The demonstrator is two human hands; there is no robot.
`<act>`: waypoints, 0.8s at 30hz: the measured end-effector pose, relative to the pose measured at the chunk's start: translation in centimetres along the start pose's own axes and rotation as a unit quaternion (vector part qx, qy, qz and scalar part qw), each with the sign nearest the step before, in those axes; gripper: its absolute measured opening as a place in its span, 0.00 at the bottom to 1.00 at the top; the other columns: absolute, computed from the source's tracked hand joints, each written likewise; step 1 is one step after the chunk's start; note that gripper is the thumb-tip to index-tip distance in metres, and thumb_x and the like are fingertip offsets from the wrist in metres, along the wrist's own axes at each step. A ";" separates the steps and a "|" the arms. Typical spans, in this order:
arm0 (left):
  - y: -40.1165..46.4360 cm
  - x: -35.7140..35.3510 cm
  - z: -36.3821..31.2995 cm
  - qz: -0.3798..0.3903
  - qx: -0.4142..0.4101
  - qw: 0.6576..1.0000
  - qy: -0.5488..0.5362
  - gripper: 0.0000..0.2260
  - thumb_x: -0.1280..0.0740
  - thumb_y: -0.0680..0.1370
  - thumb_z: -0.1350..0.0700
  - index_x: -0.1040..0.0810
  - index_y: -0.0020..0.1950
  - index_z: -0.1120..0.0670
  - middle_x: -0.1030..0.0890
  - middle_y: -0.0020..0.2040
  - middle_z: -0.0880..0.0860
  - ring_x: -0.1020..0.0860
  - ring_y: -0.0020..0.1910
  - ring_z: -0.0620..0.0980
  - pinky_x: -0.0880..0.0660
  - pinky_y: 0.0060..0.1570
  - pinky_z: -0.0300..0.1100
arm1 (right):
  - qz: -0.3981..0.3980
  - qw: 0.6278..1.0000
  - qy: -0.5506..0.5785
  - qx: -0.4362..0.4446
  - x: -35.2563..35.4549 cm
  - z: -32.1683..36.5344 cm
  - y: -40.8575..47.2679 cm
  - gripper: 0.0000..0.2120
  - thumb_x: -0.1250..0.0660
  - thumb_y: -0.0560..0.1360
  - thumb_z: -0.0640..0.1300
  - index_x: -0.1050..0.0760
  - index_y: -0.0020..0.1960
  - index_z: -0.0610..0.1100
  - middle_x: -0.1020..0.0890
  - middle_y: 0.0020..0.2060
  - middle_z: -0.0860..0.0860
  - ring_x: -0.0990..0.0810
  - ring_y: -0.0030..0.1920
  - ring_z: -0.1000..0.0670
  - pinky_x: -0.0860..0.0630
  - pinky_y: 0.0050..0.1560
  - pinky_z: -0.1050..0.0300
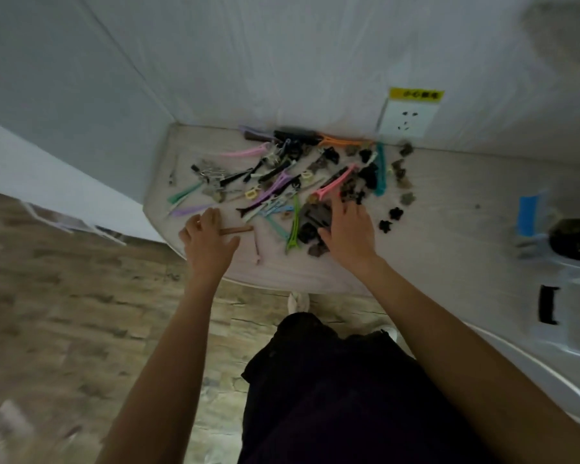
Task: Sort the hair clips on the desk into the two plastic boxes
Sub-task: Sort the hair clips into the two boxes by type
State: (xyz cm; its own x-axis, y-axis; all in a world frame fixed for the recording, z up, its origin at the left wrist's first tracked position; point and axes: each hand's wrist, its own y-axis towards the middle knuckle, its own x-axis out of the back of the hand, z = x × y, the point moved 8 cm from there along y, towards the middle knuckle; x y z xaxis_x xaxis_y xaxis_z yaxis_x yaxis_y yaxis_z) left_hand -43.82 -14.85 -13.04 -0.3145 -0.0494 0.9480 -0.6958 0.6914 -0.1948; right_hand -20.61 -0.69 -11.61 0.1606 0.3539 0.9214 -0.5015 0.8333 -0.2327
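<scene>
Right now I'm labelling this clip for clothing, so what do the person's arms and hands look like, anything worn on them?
Both forearms are bare: no sleeves reach into view. The left hand and right hand wear no gloves, and no watch, bracelet or ring shows, though the picture is blurred.

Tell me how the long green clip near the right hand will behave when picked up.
The green clip looks thin, narrow plastic: probably light and fairly stiff. It lies against other clips, so lifting may drag neighbours. Its smooth, slim shape could slip.
</scene>
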 end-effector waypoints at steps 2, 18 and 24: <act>0.6 0.4 0.1 0.000 -0.019 1.000 -0.002 0.31 0.27 0.69 0.53 0.34 0.68 0.60 0.30 0.64 0.65 0.32 0.61 0.64 0.38 0.60 0.55 | 0.019 0.999 -0.038 -0.023 -0.5 0.1 0.7 0.31 0.35 0.74 0.53 0.44 0.71 0.42 0.28 0.59 0.38 0.29 0.58 0.39 0.29 0.54 0.49; -6.1 1.2 -18.7 0.100 -0.230 0.887 -0.389 0.16 0.35 0.75 0.53 0.31 0.62 0.50 0.29 0.57 0.51 0.28 0.54 0.47 0.30 0.53 0.33 | -0.092 0.740 0.634 -0.205 5.2 -8.5 -5.3 0.23 0.31 0.73 0.37 0.38 0.60 0.53 0.22 0.50 0.40 0.19 0.37 0.47 0.21 0.37 0.55; -13.1 -3.4 -35.0 0.232 -0.346 0.832 -0.366 0.20 0.35 0.76 0.50 0.33 0.65 0.55 0.31 0.60 0.56 0.27 0.53 0.48 0.27 0.56 0.40 | -0.259 0.707 0.605 -0.259 11.0 -20.8 -14.2 0.20 0.33 0.73 0.35 0.33 0.62 0.46 0.22 0.41 0.49 0.21 0.34 0.52 0.22 0.32 0.64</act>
State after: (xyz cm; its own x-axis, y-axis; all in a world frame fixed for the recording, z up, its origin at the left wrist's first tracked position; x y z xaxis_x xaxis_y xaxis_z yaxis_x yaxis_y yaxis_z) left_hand -11.01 1.45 -4.94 -0.9308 0.0881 0.3548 0.0688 0.9954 -0.0666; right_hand 6.00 0.21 -4.66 0.9755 -0.2128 0.0564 0.2193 0.9172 -0.3327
